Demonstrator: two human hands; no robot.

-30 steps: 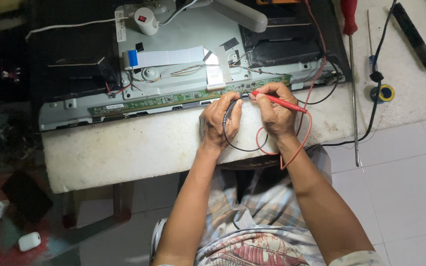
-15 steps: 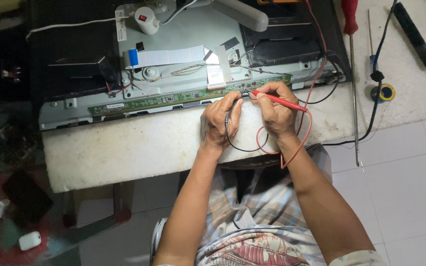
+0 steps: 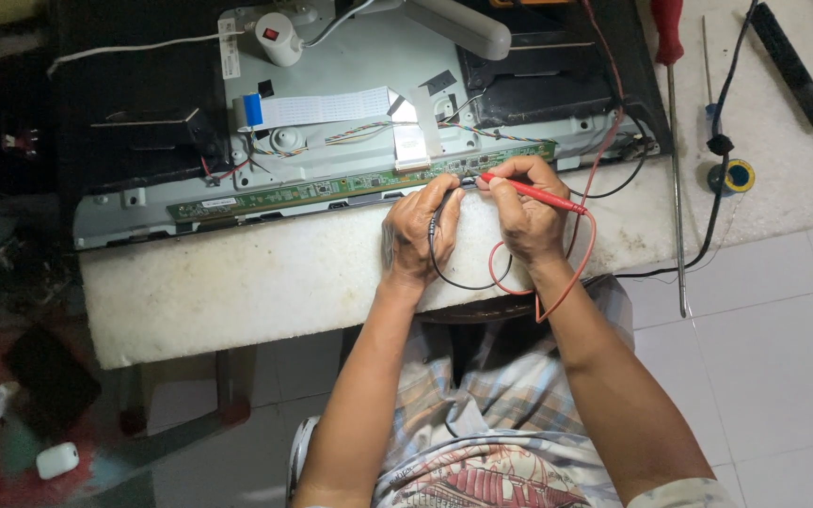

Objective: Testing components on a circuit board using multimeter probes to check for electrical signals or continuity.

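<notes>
An opened flat-screen chassis (image 3: pixel 350 71) lies back-up on a white foam slab (image 3: pixel 265 282). A long green circuit strip (image 3: pixel 331 186) runs along its near edge. My right hand (image 3: pixel 529 212) grips a red test probe (image 3: pixel 534 193), tip touching the strip's right part. My left hand (image 3: pixel 416 230) pinches a black probe (image 3: pixel 444 202) just left of it, tip also at the strip. Red (image 3: pixel 576 268) and black (image 3: pixel 449 277) leads loop down over the foam edge between my wrists.
A white flat ribbon cable (image 3: pixel 331 106) crosses the metal back. A red-handled screwdriver (image 3: pixel 672 113), a black cable (image 3: pixel 722 122), a small tape roll (image 3: pixel 737 176) and a black rod (image 3: pixel 792 66) lie at right. Tiled floor (image 3: pixel 783 357) below; small white items (image 3: pixel 56 459) lie lower left.
</notes>
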